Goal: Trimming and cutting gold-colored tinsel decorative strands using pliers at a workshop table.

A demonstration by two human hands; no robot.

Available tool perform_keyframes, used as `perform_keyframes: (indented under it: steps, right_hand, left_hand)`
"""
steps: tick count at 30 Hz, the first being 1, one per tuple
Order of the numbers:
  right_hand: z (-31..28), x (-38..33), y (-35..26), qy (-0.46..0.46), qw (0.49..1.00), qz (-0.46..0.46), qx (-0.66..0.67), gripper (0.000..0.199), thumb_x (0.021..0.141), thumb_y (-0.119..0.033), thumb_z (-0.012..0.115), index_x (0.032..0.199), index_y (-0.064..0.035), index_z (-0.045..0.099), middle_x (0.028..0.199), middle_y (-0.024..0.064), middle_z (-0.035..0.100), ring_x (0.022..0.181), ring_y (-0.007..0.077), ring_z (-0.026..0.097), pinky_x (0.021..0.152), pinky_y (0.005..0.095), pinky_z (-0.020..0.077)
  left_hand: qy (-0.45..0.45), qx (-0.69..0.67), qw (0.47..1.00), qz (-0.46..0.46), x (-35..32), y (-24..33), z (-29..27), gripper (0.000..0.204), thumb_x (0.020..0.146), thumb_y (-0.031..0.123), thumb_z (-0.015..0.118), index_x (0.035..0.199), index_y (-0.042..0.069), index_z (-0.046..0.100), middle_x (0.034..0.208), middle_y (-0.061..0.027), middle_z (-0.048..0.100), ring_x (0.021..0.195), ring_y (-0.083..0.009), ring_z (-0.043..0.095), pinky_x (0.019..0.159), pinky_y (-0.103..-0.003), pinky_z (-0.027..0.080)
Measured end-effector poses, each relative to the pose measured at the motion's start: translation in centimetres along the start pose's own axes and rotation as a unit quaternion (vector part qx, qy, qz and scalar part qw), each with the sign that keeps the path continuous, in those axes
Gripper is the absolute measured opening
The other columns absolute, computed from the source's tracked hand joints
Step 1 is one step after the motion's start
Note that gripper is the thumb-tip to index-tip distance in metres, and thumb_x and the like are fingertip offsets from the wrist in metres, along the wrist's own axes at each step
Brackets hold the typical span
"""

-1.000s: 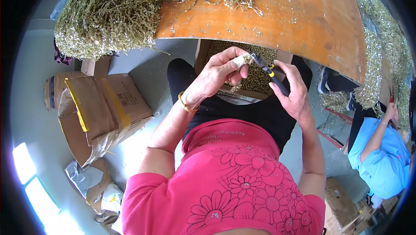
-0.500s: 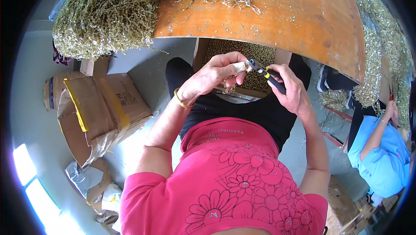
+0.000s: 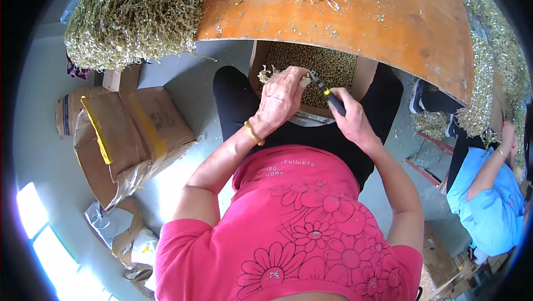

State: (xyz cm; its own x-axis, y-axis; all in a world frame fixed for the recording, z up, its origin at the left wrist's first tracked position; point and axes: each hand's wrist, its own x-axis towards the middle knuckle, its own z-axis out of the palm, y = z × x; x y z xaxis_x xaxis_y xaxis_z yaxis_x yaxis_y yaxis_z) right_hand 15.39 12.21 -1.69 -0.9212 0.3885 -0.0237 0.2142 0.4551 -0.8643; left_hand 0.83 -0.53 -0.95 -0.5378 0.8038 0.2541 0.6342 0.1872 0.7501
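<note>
My right hand [image 3: 354, 119] is closed round the dark handles of a pair of pliers [image 3: 332, 98] with yellow bands. The metal jaws reach up and left to the fingertips of my left hand [image 3: 282, 94]. That hand is closed in a pinch, with pale wrapping on a fingertip. A tuft of gold glittery strand [image 3: 267, 73] sticks out past its knuckles. What sits right at the plier jaws is too small to make out. Below both hands, between my knees, stands an open cardboard box [image 3: 363, 82] holding a mass of small gold beads [image 3: 311, 59].
A wooden table [image 3: 383, 18] spans the far side, with a heap of gold glittery strands [image 3: 139, 18] hanging off its left end. Cardboard boxes [image 3: 136, 134] stand on the floor at left. At right, a person in blue [image 3: 488, 201] handles more strands [image 3: 483, 90].
My left hand has turned, its back now facing up, and the strand tuft shows on its far left side. The pliers and my right hand have shifted slightly left.
</note>
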Motion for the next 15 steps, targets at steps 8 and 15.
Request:
perform_keyframes:
  steps: [8,15]
  right_hand:
    - [5.0,0.1,2.3,-0.111,0.927,0.248,0.258,0.022,0.085,-0.019,0.052,0.099,-0.0017,0.050,0.074,0.0072,0.054,0.062,0.0122,0.054,0.056,0.0263,0.0440]
    - [3.6,0.0,1.4,-0.032,0.999,0.014,0.011,0.033,0.081,-0.016,0.057,0.109,-0.0009,0.046,0.095,0.0176,0.053,0.084,0.0288,0.057,0.073,0.0348,0.0452]
  left_hand:
    - [0.028,0.054,0.996,-0.066,-2.2,-4.2,2.5,0.015,0.078,0.005,0.051,0.092,0.003,0.048,0.073,-0.0137,0.053,0.068,-0.0331,0.053,0.062,-0.039,0.043]
    - [-0.158,-0.237,0.929,-0.235,-0.7,-3.3,-2.1,0.022,0.089,0.021,0.040,0.089,0.003,0.052,0.062,-0.0027,0.048,0.054,-0.0105,0.046,0.052,-0.025,0.041]
